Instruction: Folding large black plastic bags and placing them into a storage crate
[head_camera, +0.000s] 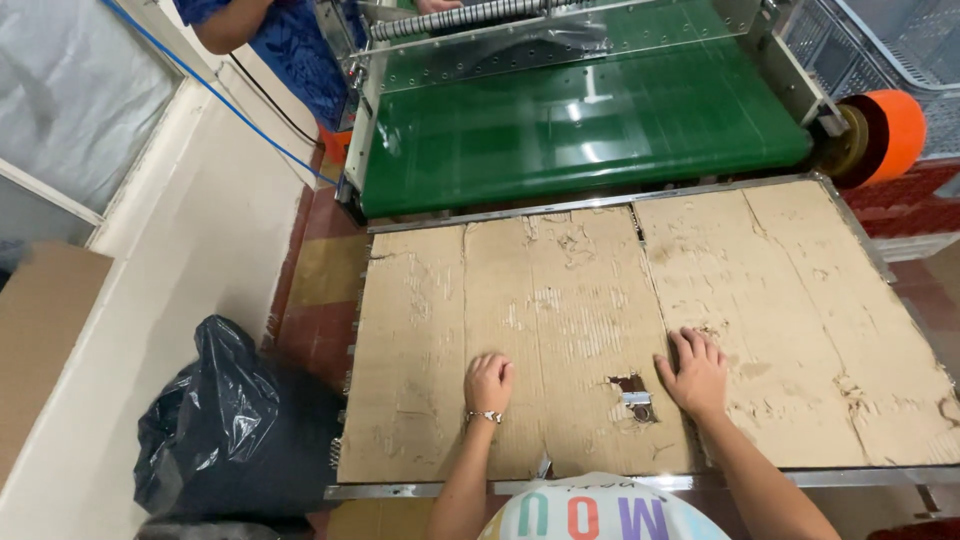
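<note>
Left hand (488, 384) is resting curled in a loose fist and right hand (694, 375) is lying flat, fingers spread, both on worn cardboard sheet (560, 300) below green conveyor belt (580, 125).

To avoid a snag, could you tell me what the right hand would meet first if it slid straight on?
Probably only worn cardboard, then the green conveyor belt; the right hand lies flat.

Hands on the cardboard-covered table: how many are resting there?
2. The left hand lies curled near the table's front middle; the right hand lies flat beside a torn hole in the cardboard.
</note>
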